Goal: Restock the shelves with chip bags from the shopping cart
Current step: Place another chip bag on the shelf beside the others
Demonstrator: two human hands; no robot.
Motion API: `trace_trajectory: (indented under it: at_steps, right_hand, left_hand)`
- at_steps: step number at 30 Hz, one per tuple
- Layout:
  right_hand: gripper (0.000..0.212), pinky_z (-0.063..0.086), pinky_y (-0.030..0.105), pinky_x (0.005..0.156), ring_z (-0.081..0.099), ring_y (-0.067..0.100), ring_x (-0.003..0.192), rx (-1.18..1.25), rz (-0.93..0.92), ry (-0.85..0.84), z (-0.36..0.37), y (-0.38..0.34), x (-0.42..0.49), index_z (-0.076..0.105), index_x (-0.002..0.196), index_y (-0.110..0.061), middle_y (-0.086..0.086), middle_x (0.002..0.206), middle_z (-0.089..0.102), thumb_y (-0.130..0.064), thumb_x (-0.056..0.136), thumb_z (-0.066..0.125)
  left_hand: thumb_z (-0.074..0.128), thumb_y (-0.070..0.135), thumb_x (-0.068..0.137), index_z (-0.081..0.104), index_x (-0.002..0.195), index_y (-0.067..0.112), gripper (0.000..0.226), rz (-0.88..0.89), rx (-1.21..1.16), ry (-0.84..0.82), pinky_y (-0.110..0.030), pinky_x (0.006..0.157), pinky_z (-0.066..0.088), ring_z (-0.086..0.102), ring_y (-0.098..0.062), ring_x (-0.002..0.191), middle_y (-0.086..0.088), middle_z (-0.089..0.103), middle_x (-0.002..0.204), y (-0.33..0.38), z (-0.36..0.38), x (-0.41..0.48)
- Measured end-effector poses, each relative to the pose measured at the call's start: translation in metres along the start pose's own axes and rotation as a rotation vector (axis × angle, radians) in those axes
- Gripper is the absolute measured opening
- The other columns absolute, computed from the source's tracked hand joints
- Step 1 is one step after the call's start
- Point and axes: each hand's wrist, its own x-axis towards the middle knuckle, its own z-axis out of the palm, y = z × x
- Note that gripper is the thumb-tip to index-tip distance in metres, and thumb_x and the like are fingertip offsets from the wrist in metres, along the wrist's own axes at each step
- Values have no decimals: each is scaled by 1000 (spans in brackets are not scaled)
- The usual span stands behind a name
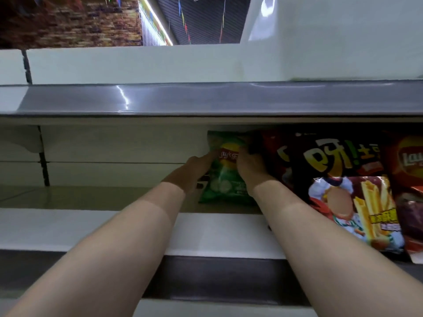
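The shelf (pixel 68 227) you are reaching into runs the full width of the view, under the grey lip of the upper shelf (pixel 206 99). Its left half is bare, and its right half is packed.

The biggest item there is the dark bag (pixel 332 156) with large yellow characters, standing upright. The fries bag (pixel 357 209) leans forward in front of it, almost out to the shelf edge. A red bag (pixel 409 161) sits at the far right, cut off by the frame.

Your green chip bag (pixel 225 179) stands upright on the shelf floor just beside the dark bag and well back toward the rear wall. That looks like a sensible spot, since it extends the row leftward into the free space. It is smaller than its neighbours, glossy and puffed, with a red-and-yellow logo near the top and pale round slices printed low on its face.

You have a hand on either side, likely to keep the soft, slippery bag upright while it settles.

- **Right grip:** Your right grip (pixel 250 168) is curled over the bag's right edge, grasping it close against the dark bag.
- **Left grip:** Your left grip (pixel 194 171) lies against the bag's left edge, with fingers reaching up toward the logo. Blur hides the thumb, so you cannot tell whether this one clasps the bag or only steadies it.
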Motion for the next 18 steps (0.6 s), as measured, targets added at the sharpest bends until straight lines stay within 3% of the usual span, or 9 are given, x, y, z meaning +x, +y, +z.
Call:
trace_trajectory:
  at_steps: [3,5,8,11,15,17,18]
  right_hand:
    - [63,39,32,94,47,30,127,112,23,-20,10,3,12,34,148,-15,12,144,44,-53,98,42]
    - [68,38,35,100,44,29,130,149,-46,-5,14,3,21,30,150,-26,6,147,40,-57,93,49]
    - [66,45,34,93,52,26,120,229,-68,-29,17,0,31,37,146,-33,4,140,48,-60,88,56]
    - [74,51,37,91,55,25,118,268,-100,9,22,4,36,40,145,-31,5,140,50,-56,82,67]
    - [85,55,43,91,59,27,114,448,-95,38,27,7,38,44,142,-30,7,136,54,-52,68,79]
    - [98,55,44,90,61,28,112,500,-65,45,27,5,36,46,141,-27,8,135,56,-55,54,83]
    - [97,55,41,90,60,28,113,491,-58,62,26,5,36,46,142,-22,8,134,56,-53,57,83]
  left_hand:
    - [71,72,65,62,118,13,79,32,-166,-129,-44,97,51,69,-30,100,-13,71,110,-1,-9,16]
    - [82,64,57,64,119,12,83,38,-299,-218,-45,99,49,68,-29,104,-13,70,114,-4,-16,20]
    - [83,53,55,64,120,11,80,38,-377,-306,-45,101,48,68,-29,105,-14,70,115,-10,-24,25]
    - [79,58,62,63,122,10,79,46,-373,-266,-47,99,49,68,-30,103,-14,71,111,-13,-29,27]
    - [59,71,78,68,108,9,70,103,-178,-28,-40,85,57,72,-27,85,-13,74,94,-8,-23,20]
    - [59,72,76,68,111,10,72,102,-202,-85,-40,87,56,72,-27,88,-14,73,99,-7,-25,16]
    - [62,70,73,67,114,11,73,72,-231,-179,-42,91,54,71,-29,94,-15,72,105,-8,-29,12]
